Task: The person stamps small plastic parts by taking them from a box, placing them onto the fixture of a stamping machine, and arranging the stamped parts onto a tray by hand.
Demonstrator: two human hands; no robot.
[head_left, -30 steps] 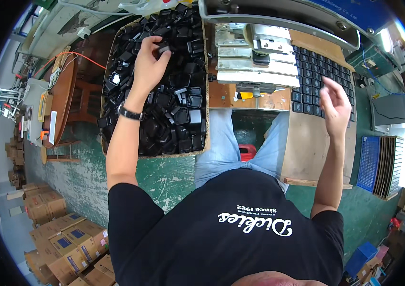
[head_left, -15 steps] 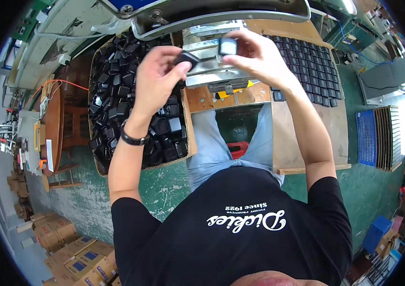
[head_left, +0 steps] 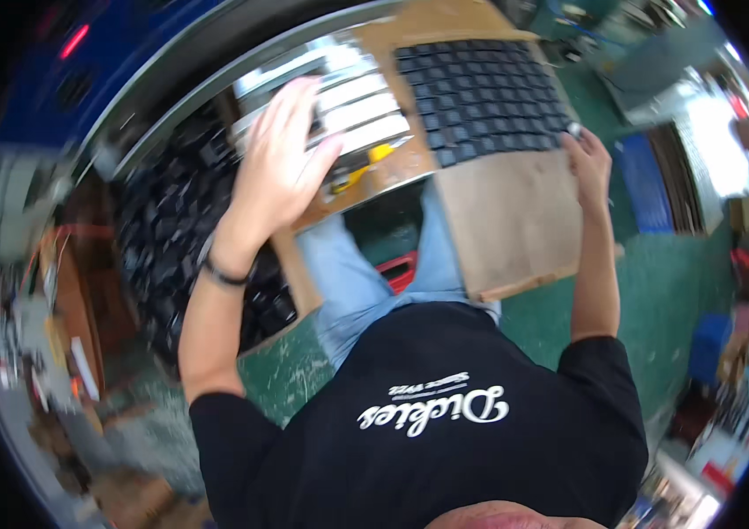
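My left hand (head_left: 279,167) reaches over the shiny metal fixture (head_left: 361,110), fingers stretched out and thumb apart. A dark patch shows between its thumb and fingers, perhaps a black piece on the fixture; the hand partly hides it. Off to the right, my right hand (head_left: 589,169) pinches a small block (head_left: 574,130) with a pale face, at the right edge of the rows of black blocks (head_left: 480,99). Those rows lie close together on a brown board (head_left: 515,216). Motion blurs the picture, so the held block's details are unclear.
To the left stands a carton (head_left: 297,264) heaped with loose black pieces (head_left: 185,203). A blue machine (head_left: 30,97) with a metal edge overhangs the far left. Something yellow (head_left: 361,167) lies below the fixture. Blue crates (head_left: 643,181) stand beyond the board.
My right hand has carried its block from the fixture to the right edge of the rows. My left hand's fingers have opened out over the fixture. The view has swung right.
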